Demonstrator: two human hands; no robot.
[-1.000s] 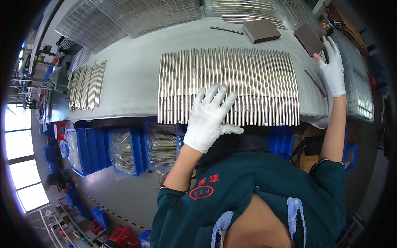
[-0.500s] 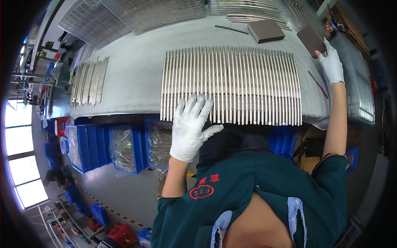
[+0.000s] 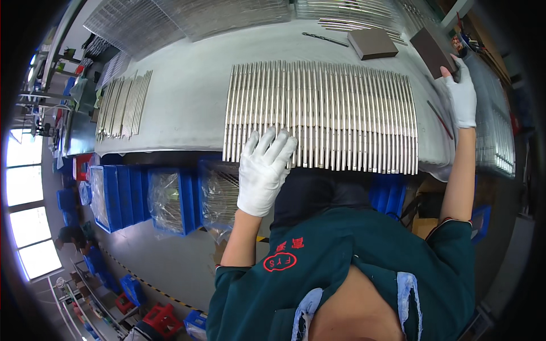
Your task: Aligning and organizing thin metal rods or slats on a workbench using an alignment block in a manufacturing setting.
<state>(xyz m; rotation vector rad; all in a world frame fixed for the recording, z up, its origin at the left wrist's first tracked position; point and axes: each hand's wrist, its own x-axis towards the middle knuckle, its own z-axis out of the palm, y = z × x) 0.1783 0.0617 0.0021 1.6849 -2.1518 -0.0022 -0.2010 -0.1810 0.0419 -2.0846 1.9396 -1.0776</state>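
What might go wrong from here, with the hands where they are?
The metal rods reach the table's front edge; a nudge from the left hand might skew the row or drop a rod.

The right hand is at one corner of a brown block, so the block might slip and hit the thin tool nearby.

Downward head-height fisheye view.

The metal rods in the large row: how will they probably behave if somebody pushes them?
The rods look round, so they may roll, though packed side by side, they would probably nudge neighbours. Their straight, shiny metal suggests they are stiff and perhaps slippery.
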